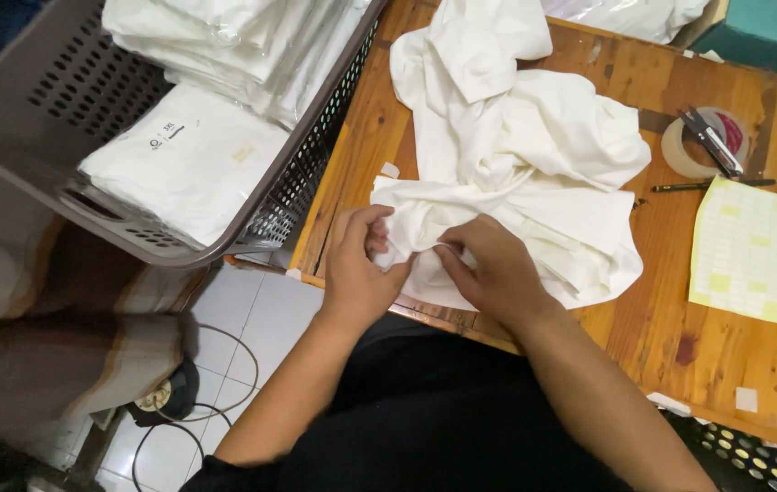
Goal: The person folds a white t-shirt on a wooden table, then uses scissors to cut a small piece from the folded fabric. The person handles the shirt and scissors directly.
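Note:
A crumpled white garment lies spread over the wooden table. My left hand pinches its near edge at the table's front. My right hand grips the same bunched fold just to the right, fingers curled into the cloth. The two hands almost touch. Both forearms reach up from the bottom of the view.
A grey perforated basket at the left holds several bagged white garments. On the right lie a yellow sticker sheet, a tape roll with scissors on it, and a pen. Tiled floor with a cable lies below left.

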